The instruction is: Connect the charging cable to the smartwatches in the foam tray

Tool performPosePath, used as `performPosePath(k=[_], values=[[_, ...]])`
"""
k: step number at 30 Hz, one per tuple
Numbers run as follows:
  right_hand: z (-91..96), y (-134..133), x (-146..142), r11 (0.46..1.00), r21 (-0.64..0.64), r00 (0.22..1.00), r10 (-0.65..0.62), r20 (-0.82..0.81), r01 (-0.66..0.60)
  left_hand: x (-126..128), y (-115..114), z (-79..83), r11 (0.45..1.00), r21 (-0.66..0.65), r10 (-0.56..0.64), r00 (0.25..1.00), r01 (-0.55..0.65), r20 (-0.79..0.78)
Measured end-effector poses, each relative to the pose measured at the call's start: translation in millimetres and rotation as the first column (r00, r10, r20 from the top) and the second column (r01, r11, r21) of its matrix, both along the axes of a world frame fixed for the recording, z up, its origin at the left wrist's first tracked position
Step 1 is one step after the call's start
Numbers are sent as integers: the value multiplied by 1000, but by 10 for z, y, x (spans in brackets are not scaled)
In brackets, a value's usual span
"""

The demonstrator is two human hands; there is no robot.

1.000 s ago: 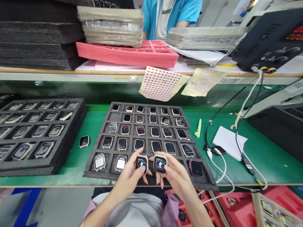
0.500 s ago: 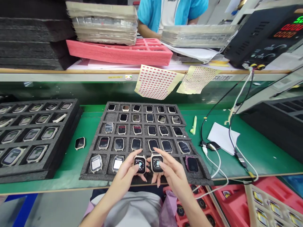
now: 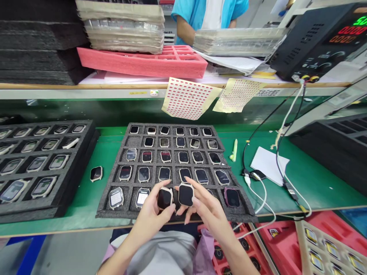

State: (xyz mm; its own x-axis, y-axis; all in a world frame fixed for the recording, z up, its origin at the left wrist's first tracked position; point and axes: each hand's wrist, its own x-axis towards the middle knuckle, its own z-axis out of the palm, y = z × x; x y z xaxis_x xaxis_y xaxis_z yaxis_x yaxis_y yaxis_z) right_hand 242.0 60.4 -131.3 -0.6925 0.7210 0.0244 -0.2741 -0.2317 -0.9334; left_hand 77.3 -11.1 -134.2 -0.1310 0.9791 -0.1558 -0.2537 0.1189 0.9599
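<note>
My left hand [image 3: 153, 210] is closed around a smartwatch [image 3: 164, 198] with a dark screen and pale case, its thumb at the lower right side. In my right hand [image 3: 208, 206] is a second smartwatch [image 3: 186, 195], also dark, gripped between thumb and fingers. Both watches are held side by side just above the front row of a grey foam tray [image 3: 132, 209]. Strapless watches lie in most of its compartments. Two in the front left, one of them a watch [image 3: 116, 198], have white on their screens. A purple-cased watch [image 3: 232, 198] lies in the front right corner.
Left stands a stack of black foam trays with watches [image 3: 61, 198]. A lone watch [image 3: 96, 173] lies on the green bench [image 3: 104, 143]. To the right are white cables [image 3: 265, 198], paper [image 3: 269, 165] and a power supply [image 3: 318, 42]. Behind the shelf is a person in blue [image 3: 180, 26].
Both held watches had lit dials and now show dark screens. The left watch has tilted and shifted slightly left; my left thumb has moved off its screen to the edge.
</note>
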Motion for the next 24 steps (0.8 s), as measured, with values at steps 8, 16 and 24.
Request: performPosePath(k=[8,16,24], values=[[-63,53,0,1000,18,1000,-13,-6,13,92,31,54,999,29,-17,981,23,-193],[-35,47,-1,999,-42,999,-19,-27,18,123,61,-77,999,31,-6,982,12,-190],[-106,3,21,998,-67,1000,6,10,-6,123,48,-66,996,48,-57,972,70,-227]])
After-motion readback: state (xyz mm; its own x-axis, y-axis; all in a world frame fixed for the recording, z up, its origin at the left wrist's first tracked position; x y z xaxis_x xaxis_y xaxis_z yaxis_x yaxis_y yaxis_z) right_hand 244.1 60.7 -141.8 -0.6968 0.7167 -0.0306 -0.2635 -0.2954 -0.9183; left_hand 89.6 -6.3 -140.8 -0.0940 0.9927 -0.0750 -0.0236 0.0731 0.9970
